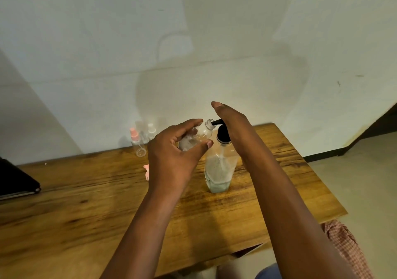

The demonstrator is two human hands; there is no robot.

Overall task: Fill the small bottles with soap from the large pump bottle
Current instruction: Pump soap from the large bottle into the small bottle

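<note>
My left hand (171, 156) holds a small clear bottle (196, 136) tilted, its open neck right at the black spout of the large pump bottle (219, 167). Some pale soap sits in the small bottle's lower part. The large bottle stands upright on the wooden table (86, 203), with a little greenish soap at its bottom. My right hand (231, 121) lies flat on the black pump head, fingers straight. Behind, near the wall, stands a small bottle with a pink cap (137, 142) and another clear small bottle (151, 131).
A small pink cap (147, 172) lies on the table left of my left wrist. A dark flat object (15, 182) rests at the table's left edge. The wall is close behind the table. The table's right edge drops to the floor.
</note>
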